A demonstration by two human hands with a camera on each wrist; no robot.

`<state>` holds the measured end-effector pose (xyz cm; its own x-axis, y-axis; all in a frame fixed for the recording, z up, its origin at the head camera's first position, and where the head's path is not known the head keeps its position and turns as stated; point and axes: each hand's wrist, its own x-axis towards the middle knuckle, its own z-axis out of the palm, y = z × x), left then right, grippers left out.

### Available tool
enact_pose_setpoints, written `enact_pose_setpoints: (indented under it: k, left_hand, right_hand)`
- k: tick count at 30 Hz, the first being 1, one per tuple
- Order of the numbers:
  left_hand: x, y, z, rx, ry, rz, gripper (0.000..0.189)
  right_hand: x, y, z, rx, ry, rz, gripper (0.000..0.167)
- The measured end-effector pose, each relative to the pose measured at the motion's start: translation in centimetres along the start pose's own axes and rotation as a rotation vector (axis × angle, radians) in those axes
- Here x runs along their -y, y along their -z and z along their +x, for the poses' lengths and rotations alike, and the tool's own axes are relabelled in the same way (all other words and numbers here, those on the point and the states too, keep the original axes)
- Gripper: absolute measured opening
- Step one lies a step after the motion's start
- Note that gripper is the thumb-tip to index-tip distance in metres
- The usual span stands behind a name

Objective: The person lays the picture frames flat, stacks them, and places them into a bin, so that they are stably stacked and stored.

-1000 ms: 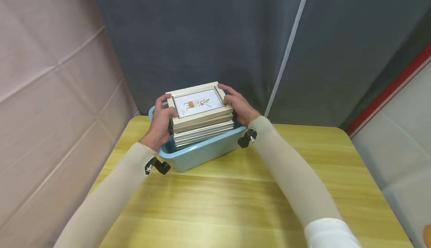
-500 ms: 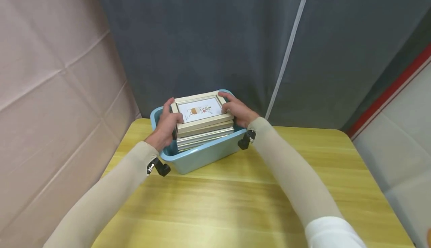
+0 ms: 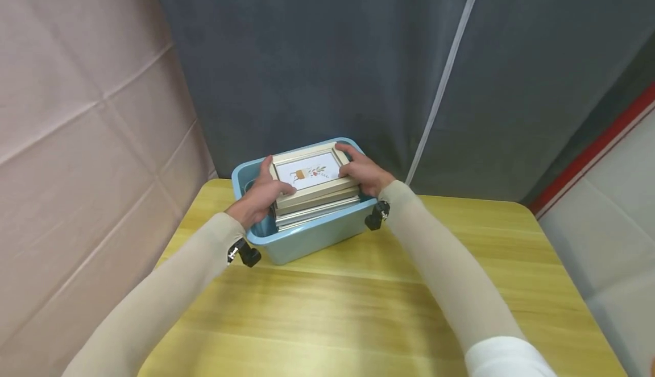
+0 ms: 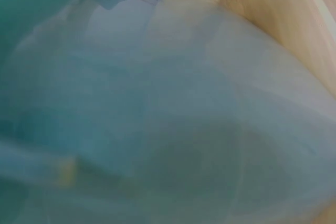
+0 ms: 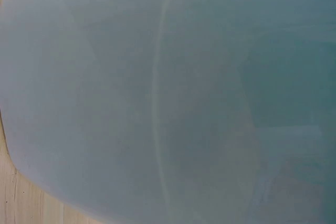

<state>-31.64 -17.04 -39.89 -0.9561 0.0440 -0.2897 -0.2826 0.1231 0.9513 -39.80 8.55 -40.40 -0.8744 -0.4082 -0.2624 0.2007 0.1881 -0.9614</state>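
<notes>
In the head view a cream picture frame (image 3: pixel 313 171) with an animal and leaf print lies face up on top of a stack. Below it are another cream frame and several silver-edged frames (image 3: pixel 319 213). The stack sits inside a light blue plastic basin (image 3: pixel 314 240), lower edges hidden by its front wall. My left hand (image 3: pixel 262 194) grips the stack's left end, thumb over the top frame's near corner. At the right end my right hand (image 3: pixel 364 172) holds it, thumb on the top frame. Both wrist views are filled by the basin wall (image 4: pixel 173 93), hiding the fingers.
The basin stands on a yellow wood-grain table (image 3: pixel 327 309), close to its back edge. Behind hangs a dark grey curtain (image 3: pixel 307 53). A pale pink sheet (image 3: pixel 92 166) closes off the left side. Dark wrist mounts (image 3: pixel 377 215) hang by the basin's front wall.
The stack of frames has sunk lower into the basin and shifted slightly right, both hands moving with it. More of the basin's back rim shows now.
</notes>
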Motion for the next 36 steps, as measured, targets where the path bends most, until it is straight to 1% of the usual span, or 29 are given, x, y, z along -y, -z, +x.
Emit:
enact_pose_setpoints:
  k: [7,10,14,17,24,27,30,32,34,36]
  left_hand:
    - [0.1,-0.4,-0.1,0.023,0.010,0.003,0.119]
    - [0.2,-0.5,0.0,0.030,0.005,0.003,0.121]
    - [0.4,-0.6,0.1,0.022,0.003,-0.005,0.122]
    - [0.2,-0.7,0.1,0.005,-0.003,0.011,0.120]
    - [0.0,-1.2,0.3,-0.004,-0.023,-0.004,0.111]
    - [-0.1,-1.2,0.2,-0.015,-0.030,0.015,0.107]
    - [-0.2,-0.8,0.0,-0.035,-0.031,0.038,0.103]
    - [-0.2,-0.6,-0.2,-0.041,-0.027,0.032,0.101]
    - [-0.3,-0.3,-0.3,-0.040,-0.033,0.005,0.100]
    - [-0.4,-0.1,-0.6,-0.034,-0.044,-0.021,0.098]
  right_hand:
    - [-0.4,0.3,0.1,0.011,-0.028,-0.030,0.093]
    - [-0.4,0.3,-0.1,0.028,-0.047,-0.045,0.095]
    - [-0.2,0.4,-0.3,0.062,-0.065,-0.031,0.094]
    - [0.0,0.7,-0.4,0.061,-0.072,-0.009,0.090]
    - [-0.1,1.2,-0.6,0.030,-0.098,-0.069,0.086]
    - [-0.1,1.2,-0.8,0.021,-0.077,-0.085,0.085]
    - [0.0,1.0,-0.8,0.003,-0.028,-0.087,0.085]
    - [0.2,0.9,-0.9,-0.018,0.022,-0.093,0.084]
    - [0.4,0.8,-1.0,-0.048,0.084,-0.105,0.081]
    - [0.7,0.7,-1.4,-0.084,0.148,-0.139,0.077]
